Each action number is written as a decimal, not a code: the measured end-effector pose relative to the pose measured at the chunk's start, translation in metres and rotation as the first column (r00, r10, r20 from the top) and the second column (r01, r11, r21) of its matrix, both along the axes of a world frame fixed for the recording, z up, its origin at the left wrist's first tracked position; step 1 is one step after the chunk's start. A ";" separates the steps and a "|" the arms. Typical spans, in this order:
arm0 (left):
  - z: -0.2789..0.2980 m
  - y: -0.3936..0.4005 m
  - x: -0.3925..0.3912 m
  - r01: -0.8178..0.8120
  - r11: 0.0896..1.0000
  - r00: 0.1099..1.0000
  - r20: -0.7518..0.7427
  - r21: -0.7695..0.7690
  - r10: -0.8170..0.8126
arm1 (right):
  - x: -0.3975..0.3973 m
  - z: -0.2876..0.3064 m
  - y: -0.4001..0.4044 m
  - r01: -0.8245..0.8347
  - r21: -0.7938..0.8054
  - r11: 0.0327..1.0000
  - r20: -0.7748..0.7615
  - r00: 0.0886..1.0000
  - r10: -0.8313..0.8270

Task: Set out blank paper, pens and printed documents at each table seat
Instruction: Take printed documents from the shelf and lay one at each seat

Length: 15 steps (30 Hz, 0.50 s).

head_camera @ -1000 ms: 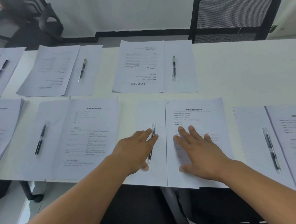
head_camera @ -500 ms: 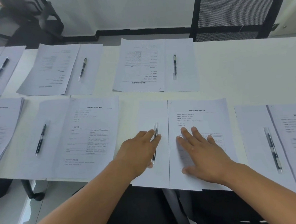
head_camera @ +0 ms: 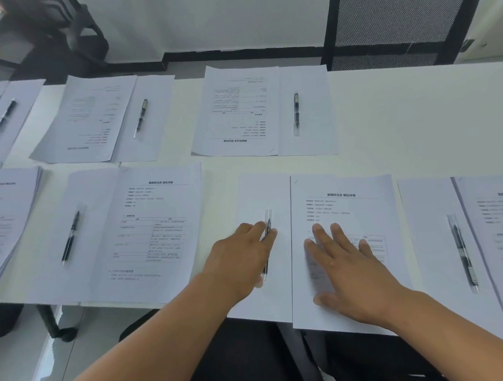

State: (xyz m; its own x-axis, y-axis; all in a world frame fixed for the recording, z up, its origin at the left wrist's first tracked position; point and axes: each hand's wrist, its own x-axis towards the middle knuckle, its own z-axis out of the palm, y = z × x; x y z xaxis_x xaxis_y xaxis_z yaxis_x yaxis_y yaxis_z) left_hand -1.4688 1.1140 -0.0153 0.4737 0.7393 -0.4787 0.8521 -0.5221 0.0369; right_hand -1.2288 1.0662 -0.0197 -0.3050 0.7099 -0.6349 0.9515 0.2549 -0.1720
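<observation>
Our left hand (head_camera: 243, 259) lies on the blank paper (head_camera: 262, 195), fingers (head_camera: 257, 228) loosely together over the pen (head_camera: 268, 239); our right hand (head_camera: 345, 270) presses the printed document (head_camera: 349, 201) flat on the table (head_camera: 417, 113), fingers spread.

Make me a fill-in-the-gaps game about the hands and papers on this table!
1. The left hand rests on a ____ lying on the blank sheet.
2. The right hand presses flat on the ____ document.
3. The mesh chair stands on the table's ____ side.

Missing words: pen; printed; far
</observation>
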 end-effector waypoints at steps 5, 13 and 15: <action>-0.001 -0.001 0.000 -0.006 1.000 1.000 0.006 0.009 0.006 | 0.002 -0.001 0.007 0.010 -0.006 1.000 -0.013 1.000 -0.010; -0.002 -0.001 0.001 -0.011 1.000 1.000 0.001 0.016 0.011 | 0.005 -0.005 0.016 0.029 0.002 1.000 -0.034 0.999 -0.029; -0.003 -0.001 0.001 -0.009 1.000 1.000 -0.006 0.017 0.009 | 0.006 -0.006 0.017 0.023 0.002 1.000 -0.036 0.999 -0.023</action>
